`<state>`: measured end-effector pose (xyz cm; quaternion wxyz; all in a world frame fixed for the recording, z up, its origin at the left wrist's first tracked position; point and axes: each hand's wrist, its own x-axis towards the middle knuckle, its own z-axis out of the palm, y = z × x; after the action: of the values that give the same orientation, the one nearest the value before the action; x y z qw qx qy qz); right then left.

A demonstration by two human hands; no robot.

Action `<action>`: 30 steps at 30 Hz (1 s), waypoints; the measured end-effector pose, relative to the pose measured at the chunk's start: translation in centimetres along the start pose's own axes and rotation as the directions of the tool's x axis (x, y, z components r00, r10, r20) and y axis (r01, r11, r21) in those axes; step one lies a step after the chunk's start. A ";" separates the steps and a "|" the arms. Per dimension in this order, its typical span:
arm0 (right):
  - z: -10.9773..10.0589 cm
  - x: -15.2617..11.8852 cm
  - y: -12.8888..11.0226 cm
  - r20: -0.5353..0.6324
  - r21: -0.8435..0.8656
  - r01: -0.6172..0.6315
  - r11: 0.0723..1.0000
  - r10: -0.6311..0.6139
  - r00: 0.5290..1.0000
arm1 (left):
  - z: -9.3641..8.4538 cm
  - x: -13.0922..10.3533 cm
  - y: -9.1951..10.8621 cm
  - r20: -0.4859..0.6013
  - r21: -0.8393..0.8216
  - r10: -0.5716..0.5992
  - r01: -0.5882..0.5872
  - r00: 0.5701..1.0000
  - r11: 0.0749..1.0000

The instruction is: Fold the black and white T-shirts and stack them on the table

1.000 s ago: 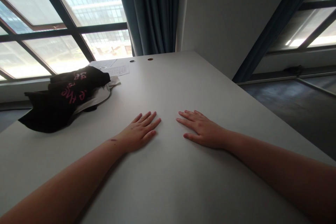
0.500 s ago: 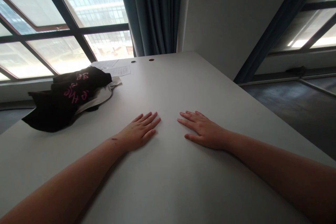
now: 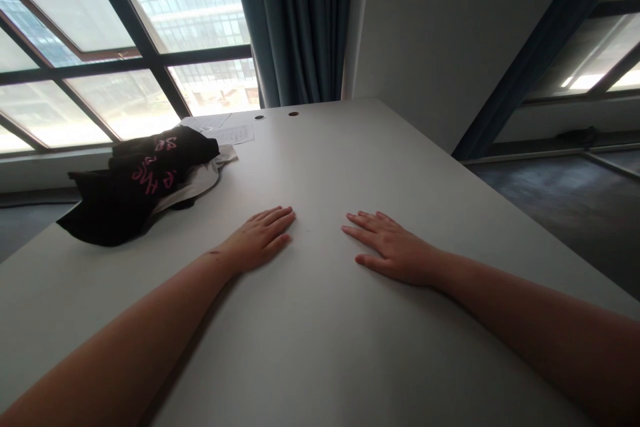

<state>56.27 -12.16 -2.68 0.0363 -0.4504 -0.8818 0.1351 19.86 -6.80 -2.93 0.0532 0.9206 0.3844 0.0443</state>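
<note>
My left hand (image 3: 261,239) is palm down at the white table (image 3: 320,320), fingers stretched out and close together, thumb a little apart. Across a gap to its right, my right hand (image 3: 387,247) lies flat on the same surface with its fingers spread. Neither hand holds anything. Beyond my left hand, and not touching it, a crumpled black cloth garment (image 3: 127,203) with pink lettering rests on the table. A pale cloth part (image 3: 203,180) shows along its right side.
Printed paper sheets (image 3: 235,134) lie behind the garment. Two round holes, one of them dark (image 3: 293,114), sit near the table's far edge. Past that edge are a blue curtain (image 3: 305,27) and a window (image 3: 200,20). Grey floor (image 3: 540,193) shows to the right.
My left hand has shifted slightly left and away from me, and its fingers have drawn closer together. My right hand keeps its pose. The whole view has turned slightly left.
</note>
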 end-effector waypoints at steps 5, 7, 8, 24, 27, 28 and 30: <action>0.0 0.0 0.0 -0.006 0.000 0.014 1.000 -0.014 1.000 | -0.3 -0.5 -3.6 -0.184 0.071 -0.144 0.159 0.972 0.985; -0.1 0.1 -0.1 0.001 -0.004 0.007 1.000 -0.007 1.000 | -0.7 -1.0 -5.5 -0.296 0.093 -0.239 0.277 0.925 0.956; -0.1 0.1 -0.2 0.006 -0.008 0.004 1.000 -0.004 1.000 | -1.1 -1.4 -6.4 -0.355 0.092 -0.288 0.340 0.889 0.936; 0.4 0.1 0.4 -0.027 -0.003 0.024 1.000 -0.024 0.999 | -4.0 -6.4 -12.0 -0.606 -0.133 -0.632 0.721 0.483 0.680; 0.5 0.1 0.5 -0.041 0.002 0.033 0.999 -0.033 0.999 | -3.9 -6.2 -12.2 -0.553 -0.130 -0.695 0.777 0.459 0.616; 0.5 0.1 0.5 -0.044 0.002 0.035 0.999 -0.035 0.998 | -3.9 -6.1 -12.3 -0.540 -0.127 -0.707 0.786 0.457 0.605; 0.5 0.1 0.5 -0.044 0.002 0.035 0.999 -0.035 0.998 | -3.8 -6.0 -12.6 -0.534 -0.119 -0.714 0.796 0.453 0.593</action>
<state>56.53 -11.94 -3.25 0.0585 -0.4379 -0.8882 0.1259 6.34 -2.07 -1.06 -0.1093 0.6023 0.7538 0.2390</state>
